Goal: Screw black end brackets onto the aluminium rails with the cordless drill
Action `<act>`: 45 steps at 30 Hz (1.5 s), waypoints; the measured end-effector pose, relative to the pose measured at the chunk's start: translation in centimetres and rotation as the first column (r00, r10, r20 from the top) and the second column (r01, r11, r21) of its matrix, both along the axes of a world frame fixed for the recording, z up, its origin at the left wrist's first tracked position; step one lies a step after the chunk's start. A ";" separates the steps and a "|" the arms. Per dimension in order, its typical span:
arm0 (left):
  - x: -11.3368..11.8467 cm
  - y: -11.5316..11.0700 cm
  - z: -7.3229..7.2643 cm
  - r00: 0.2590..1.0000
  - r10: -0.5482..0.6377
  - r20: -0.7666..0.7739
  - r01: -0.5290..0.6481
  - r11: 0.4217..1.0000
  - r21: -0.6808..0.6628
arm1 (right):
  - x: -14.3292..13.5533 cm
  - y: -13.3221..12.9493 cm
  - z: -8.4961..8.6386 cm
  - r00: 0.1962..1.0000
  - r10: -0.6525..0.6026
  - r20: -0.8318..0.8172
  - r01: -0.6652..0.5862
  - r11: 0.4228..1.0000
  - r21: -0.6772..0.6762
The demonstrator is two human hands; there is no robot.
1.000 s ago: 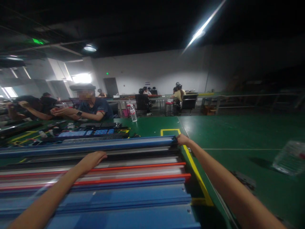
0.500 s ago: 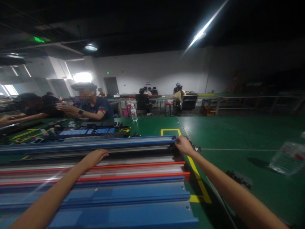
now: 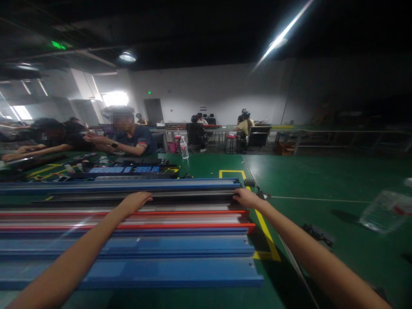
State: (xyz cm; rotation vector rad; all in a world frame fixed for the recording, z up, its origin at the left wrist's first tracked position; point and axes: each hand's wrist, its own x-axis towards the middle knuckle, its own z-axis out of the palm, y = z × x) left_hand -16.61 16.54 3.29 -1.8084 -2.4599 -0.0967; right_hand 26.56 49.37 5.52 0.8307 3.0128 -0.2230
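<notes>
Several long metal channel profiles lie side by side across the green table. My left hand (image 3: 137,203) curls its fingers over a black profile (image 3: 193,199) near the middle of the view; the fingertips are partly hidden. At that profile's right end, my right hand (image 3: 247,198) is closed with its fingers and thumb on the tip. Just beyond lies a narrow blue profile (image 3: 193,184). On the near side are a silver profile with red edges (image 3: 199,226) and wide blue profiles (image 3: 193,268), the left forearm passing above them.
Yellow tape (image 3: 267,234) marks the table right of the profiles. Small black parts (image 3: 317,236) and a water bottle (image 3: 384,211) are at the right. Another bottle (image 3: 184,148) stands at the far edge. Across the table, a co-worker (image 3: 131,137) sits behind electronic parts (image 3: 109,170).
My right hand has shifted from the end of the far blue profile to the end of the black one. My left hand stays over the black profile. The view has tilted slightly.
</notes>
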 end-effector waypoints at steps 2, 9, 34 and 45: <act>-0.1 -0.1 0.2 1.000 -0.017 0.003 0.017 1.000 -0.012 | -0.4 0.0 0.4 0.999 0.006 0.040 -0.006 1.000 0.002; -0.3 -0.3 0.6 1.000 -0.018 -0.009 0.017 0.998 -0.055 | -1.5 -0.5 1.2 0.984 0.014 0.178 -0.017 1.000 0.015; 0.0 -1.1 3.9 0.991 -0.033 -0.128 0.028 0.999 -0.041 | 0.0 -1.6 2.4 0.995 0.000 0.103 -0.008 0.997 0.078; 2.4 -4.0 8.3 0.976 -0.025 -0.215 0.016 0.999 -0.042 | 2.0 -3.7 6.2 0.999 0.007 0.050 -0.014 0.990 0.142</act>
